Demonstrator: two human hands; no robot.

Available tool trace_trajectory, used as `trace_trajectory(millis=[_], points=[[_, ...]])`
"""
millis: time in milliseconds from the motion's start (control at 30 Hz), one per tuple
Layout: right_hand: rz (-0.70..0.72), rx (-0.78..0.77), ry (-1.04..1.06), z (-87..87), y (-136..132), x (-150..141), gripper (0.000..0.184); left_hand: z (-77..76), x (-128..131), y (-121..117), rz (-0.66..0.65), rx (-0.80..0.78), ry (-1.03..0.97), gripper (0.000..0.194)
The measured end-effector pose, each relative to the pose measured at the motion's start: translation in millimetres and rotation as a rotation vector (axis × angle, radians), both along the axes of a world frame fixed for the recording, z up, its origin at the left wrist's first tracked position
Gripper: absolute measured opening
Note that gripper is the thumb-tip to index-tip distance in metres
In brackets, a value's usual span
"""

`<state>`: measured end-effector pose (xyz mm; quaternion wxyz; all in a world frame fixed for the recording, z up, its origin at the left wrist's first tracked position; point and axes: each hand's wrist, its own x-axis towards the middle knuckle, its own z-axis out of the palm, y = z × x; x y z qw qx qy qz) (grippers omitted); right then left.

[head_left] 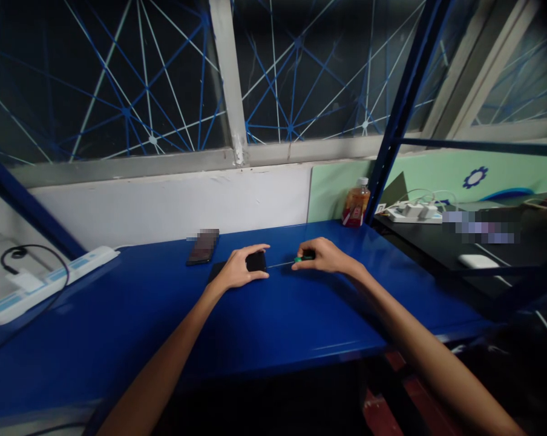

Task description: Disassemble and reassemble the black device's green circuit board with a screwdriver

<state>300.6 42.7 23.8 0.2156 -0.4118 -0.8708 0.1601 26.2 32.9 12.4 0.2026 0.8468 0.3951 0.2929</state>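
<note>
My left hand is closed around a small black device and holds it down on the blue table. My right hand pinches a thin screwdriver with a green and black handle. Its slim metal shaft runs left to the side of the black device. A flat black piece lies on the table under my left wrist, partly hidden.
A dark phone lies just behind my left hand. A white power strip with a plugged black cable sits at far left. An orange drink bottle stands by the blue post. Chargers lie on the right-hand black desk.
</note>
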Motion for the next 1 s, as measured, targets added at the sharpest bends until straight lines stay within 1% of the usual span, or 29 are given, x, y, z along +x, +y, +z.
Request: trace_trajectory(millis=[67, 167, 400, 533, 667, 867, 1000], points=[[-0.031, 0.042, -0.032, -1.3, 1, 0, 0.045, 0.3, 0, 0, 0.001, 0.000, 0.005, 0.063], [-0.038, 0.070, -0.081, -2.4, 2, 0, 0.044, 1.2, 1, 0, 0.000, 0.008, 0.004, 0.062], [-0.059, 0.021, -0.172, -2.6, -1, -4, 0.037, 0.4, 1, 0, -0.005, 0.057, 0.019, 0.061], [-0.051, -0.011, -0.149, -3.0, -1, -3, 0.041, -4.7, 2, 2, 0.013, 0.086, 0.066, 0.062], [0.012, -0.101, -0.149, -7.1, 5, 1, 0.048, -11.1, 3, 4, 0.030, 0.088, 0.116, 0.064], [0.006, -0.118, -0.088, -13.7, 11, 2, 0.043, -18.3, 3, 6, 0.027, 0.085, 0.154, 0.064], [0.028, -0.140, -0.096, -15.0, 10, -1, 0.038, -21.7, 4, 7, 0.039, 0.086, 0.171, 0.065]])
